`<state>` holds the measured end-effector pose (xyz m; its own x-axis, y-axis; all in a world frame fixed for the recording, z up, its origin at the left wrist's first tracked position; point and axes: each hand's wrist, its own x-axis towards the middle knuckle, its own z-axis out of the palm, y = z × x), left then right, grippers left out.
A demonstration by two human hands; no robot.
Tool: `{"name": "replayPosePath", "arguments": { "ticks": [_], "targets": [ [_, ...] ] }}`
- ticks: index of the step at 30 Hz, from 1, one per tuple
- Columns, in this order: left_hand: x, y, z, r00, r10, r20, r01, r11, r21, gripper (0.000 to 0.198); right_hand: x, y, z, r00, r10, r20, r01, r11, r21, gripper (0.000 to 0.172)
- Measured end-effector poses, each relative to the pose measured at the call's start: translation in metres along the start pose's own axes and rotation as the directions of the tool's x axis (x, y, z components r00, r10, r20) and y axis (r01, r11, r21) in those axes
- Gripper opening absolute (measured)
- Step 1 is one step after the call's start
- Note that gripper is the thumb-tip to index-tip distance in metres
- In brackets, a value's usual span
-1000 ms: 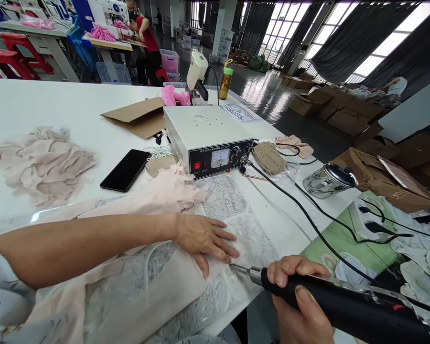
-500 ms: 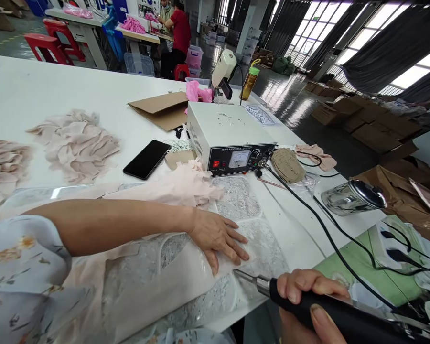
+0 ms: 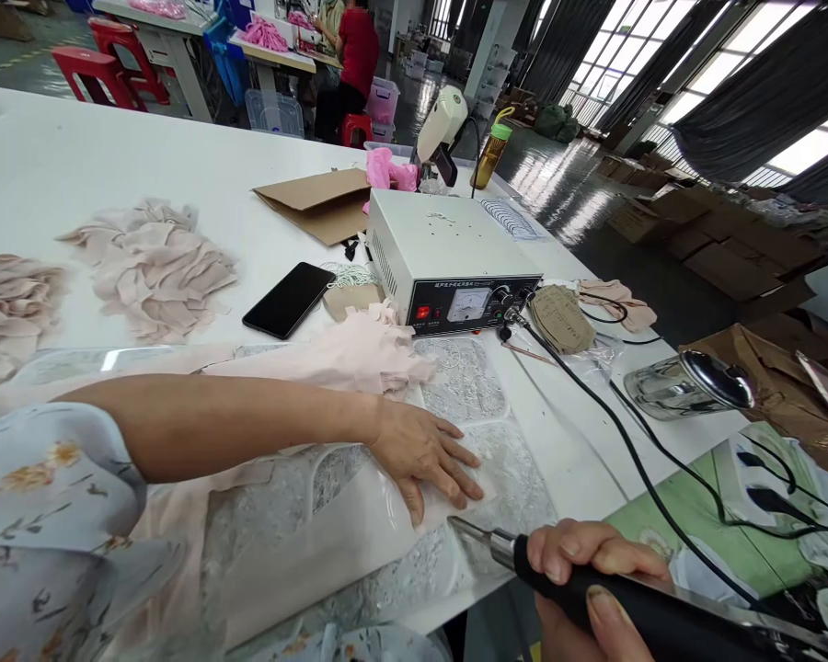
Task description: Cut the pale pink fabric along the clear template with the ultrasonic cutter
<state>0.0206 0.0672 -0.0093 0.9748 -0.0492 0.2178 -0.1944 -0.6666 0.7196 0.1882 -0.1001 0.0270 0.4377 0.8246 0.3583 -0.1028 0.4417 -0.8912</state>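
My left hand (image 3: 428, 455) lies flat with fingers spread, pressing on a translucent plastic template (image 3: 345, 538) and the pale pink fabric beneath it. My right hand (image 3: 593, 570) is wrapped round the black handle of a corded ultrasonic hand tool (image 3: 635, 602). Its narrow metal tip points left, close to the template's edge and just below my left fingertips; whether it touches the fabric I cannot tell. Underneath lies a clear, mottled sheet (image 3: 517, 469). Behind my left forearm rests a stack of pale pink fabric pieces (image 3: 359, 349).
A white control box (image 3: 455, 230) stands beyond my hands, its black cable (image 3: 614, 428) running right. Nearby are a phone (image 3: 288, 301), folded cardboard (image 3: 317, 202), brown card templates (image 3: 560, 319), a lidded glass jar (image 3: 686, 382) and fabric heaps (image 3: 155, 267). People work at sewing tables behind.
The view has shifted slightly, so the table objects sit a little further right and higher. Both hands and the tool hold nearly the same position.
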Motion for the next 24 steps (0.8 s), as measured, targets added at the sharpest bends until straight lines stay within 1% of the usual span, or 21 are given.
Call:
{"name": "replayPosePath", "arguments": {
  "ticks": [2,4,6,8,10,12,15,17,21,24],
  "targets": [
    [-0.001,-0.0033,0.0019,0.997,0.082,-0.004,-0.081,0.992,0.097,0.018,-0.0007,0.0004,0.0001,1.0,-0.006,0.009,0.006,1.0,0.016,0.01],
    [-0.0018,-0.0063,0.0034,0.988,0.155,0.003,-0.152,0.968,0.201,0.019,-0.0017,0.0003,0.0001,1.0,0.021,0.007,-0.022,0.999,0.036,0.011],
    [-0.002,-0.0075,0.0041,0.982,0.188,0.02,-0.185,0.941,0.284,0.019,-0.0032,-0.0007,0.0002,0.998,0.062,0.017,-0.063,0.997,0.048,0.012],
    [-0.0014,-0.0066,0.0037,0.982,0.178,0.058,-0.188,0.923,0.336,0.02,-0.0049,-0.002,0.0006,0.996,0.08,0.036,-0.081,0.996,0.048,0.012],
    [-0.0003,-0.0043,0.0024,0.984,0.144,0.104,-0.172,0.919,0.354,0.024,-0.0065,-0.0029,0.0011,0.995,0.083,0.055,-0.085,0.996,0.04,0.013],
    [0.0008,-0.0018,0.0009,0.985,0.102,0.136,-0.144,0.926,0.348,0.028,-0.0077,-0.0027,0.0019,0.995,0.081,0.051,-0.083,0.996,0.027,0.013],
    [0.0014,-0.0001,-0.0001,0.986,0.061,0.153,-0.108,0.94,0.322,0.03,-0.0085,-0.0007,0.0032,0.996,0.074,0.044,-0.074,0.997,0.015,0.013],
    [0.001,-0.0009,0.0004,0.986,0.081,0.148,-0.127,0.934,0.334,0.031,-0.0084,0.0011,0.0039,0.996,0.077,0.047,-0.078,0.997,0.015,0.014],
    [-0.0004,-0.004,0.0025,0.977,0.184,0.109,-0.212,0.885,0.414,0.03,-0.0083,0.0039,0.0042,0.996,0.076,0.042,-0.077,0.997,0.02,0.013],
    [-0.0006,-0.0047,0.0035,0.98,0.168,0.11,-0.199,0.889,0.413,0.03,-0.0081,0.0036,0.0041,0.996,0.065,0.055,-0.066,0.998,0.018,0.013]
  ]
}}
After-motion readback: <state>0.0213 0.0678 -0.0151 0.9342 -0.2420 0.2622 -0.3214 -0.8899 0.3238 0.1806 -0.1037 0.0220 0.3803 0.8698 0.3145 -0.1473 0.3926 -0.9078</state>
